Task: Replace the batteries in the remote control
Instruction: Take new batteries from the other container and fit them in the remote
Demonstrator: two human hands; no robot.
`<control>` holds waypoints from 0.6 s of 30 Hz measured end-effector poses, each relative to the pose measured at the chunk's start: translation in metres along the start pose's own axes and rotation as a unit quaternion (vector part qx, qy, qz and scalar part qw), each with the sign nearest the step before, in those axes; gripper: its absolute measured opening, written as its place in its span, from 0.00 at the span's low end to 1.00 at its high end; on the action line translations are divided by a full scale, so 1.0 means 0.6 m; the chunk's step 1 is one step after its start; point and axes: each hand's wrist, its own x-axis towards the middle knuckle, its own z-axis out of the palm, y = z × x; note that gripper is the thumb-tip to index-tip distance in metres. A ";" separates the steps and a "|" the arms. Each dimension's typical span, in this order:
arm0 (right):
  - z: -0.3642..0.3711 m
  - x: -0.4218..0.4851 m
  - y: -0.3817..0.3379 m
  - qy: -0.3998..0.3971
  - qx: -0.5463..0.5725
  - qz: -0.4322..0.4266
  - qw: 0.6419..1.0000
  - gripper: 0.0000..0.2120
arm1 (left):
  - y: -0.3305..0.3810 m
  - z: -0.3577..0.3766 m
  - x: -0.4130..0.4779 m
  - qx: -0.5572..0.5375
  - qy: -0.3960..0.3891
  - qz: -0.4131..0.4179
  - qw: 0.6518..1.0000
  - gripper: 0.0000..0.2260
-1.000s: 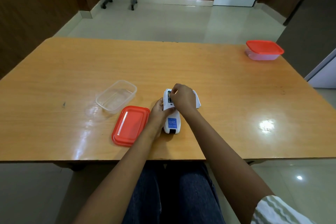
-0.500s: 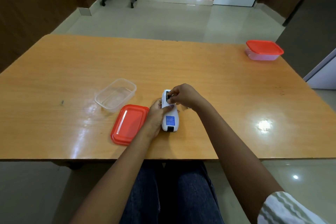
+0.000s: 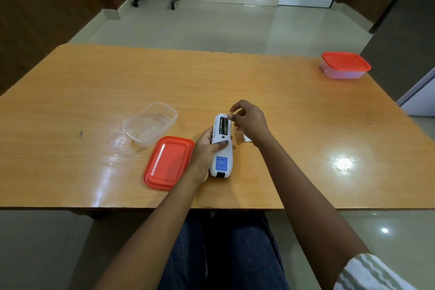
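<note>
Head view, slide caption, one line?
Left hand grips the face-down remote control; right hand at its open compartment, two batteries inside.

Left of the remote point(image 3: 222, 148), a red lid point(image 3: 168, 162) and an open clear container point(image 3: 150, 122) crowd the table point(image 3: 94, 82). Bare wood runs rightward to a lidded container point(image 3: 344, 66) at the far corner.

both forearms are bare down to the left hand point(image 3: 204, 149) and the right hand point(image 3: 250, 120). at the near right, the right upper arm wears a short white sleeve point(image 3: 373, 274) crossed by wavy pale grey-green stripes, its hem loose. the legs, near and centre, are in dark blue denim trousers point(image 3: 221, 256).
</note>
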 end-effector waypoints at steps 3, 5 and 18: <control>-0.011 -0.001 0.017 0.100 -0.009 0.035 0.994 0.08 | 0.001 -0.002 -0.002 -0.007 -0.006 -0.006 1.000 0.16; -0.022 -0.001 0.037 0.128 -0.120 0.097 0.980 0.14 | 0.001 -0.003 -0.002 -0.017 -0.010 -0.010 1.000 0.18; 0.027 -0.029 0.020 0.182 -0.114 -0.024 0.976 0.06 | 0.002 -0.005 -0.001 0.016 -0.013 0.001 1.000 0.15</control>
